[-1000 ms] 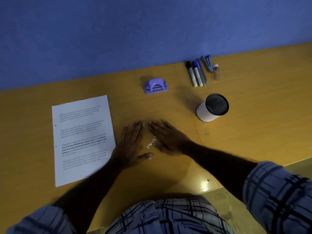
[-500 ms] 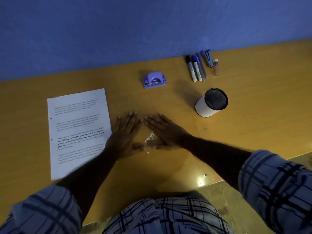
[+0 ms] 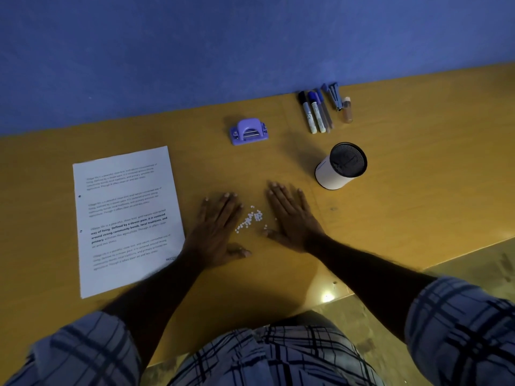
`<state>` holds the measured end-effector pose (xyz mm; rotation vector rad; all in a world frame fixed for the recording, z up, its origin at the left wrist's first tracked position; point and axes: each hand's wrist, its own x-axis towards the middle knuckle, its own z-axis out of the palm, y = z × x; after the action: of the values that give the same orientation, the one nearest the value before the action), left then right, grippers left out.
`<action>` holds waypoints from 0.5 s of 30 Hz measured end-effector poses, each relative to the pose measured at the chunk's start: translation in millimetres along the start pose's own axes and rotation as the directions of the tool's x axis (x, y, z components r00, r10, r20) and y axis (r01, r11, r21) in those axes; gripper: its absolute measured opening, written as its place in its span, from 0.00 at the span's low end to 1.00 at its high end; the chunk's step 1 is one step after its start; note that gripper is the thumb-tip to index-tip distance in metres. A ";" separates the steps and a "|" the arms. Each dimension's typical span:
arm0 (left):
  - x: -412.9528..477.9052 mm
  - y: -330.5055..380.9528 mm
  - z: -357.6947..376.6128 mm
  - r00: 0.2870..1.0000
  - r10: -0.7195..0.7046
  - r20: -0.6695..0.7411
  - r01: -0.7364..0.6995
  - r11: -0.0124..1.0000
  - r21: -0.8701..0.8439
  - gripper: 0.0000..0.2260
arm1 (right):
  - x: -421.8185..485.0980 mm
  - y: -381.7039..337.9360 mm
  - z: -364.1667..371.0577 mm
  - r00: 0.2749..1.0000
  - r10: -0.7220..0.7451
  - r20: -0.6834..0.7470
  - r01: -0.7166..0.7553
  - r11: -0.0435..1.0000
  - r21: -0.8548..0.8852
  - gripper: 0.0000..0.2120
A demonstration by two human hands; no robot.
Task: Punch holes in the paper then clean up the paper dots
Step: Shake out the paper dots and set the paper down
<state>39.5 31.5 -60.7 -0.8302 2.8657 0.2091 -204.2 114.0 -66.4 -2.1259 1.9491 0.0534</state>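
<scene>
"strong community bonds" on paper [image 3: 126, 222]

The paper dots [image 3: 250, 220] lie on the table [image 3: 404, 207] between both hands, paper [image 3: 125, 218] left, hole punch [image 3: 249, 132] behind.

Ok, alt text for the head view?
The left hand and right hand lie flat on the table, flanking a small pile of paper dots. The punched sheet lies to their left; hole punch, markers and cup sit beyond.
</scene>
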 end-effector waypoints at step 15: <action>-26.5 -0.8 0.0 0.995 -0.072 -0.069 0.070 0.997 -0.024 0.48 | -14.4 -27.1 7.2 0.965 -0.253 0.071 0.261 0.955 -0.138 0.51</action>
<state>62.1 44.5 -55.9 -0.9598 2.8967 0.2067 -177.9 131.5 -66.1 -2.4295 1.6702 0.2076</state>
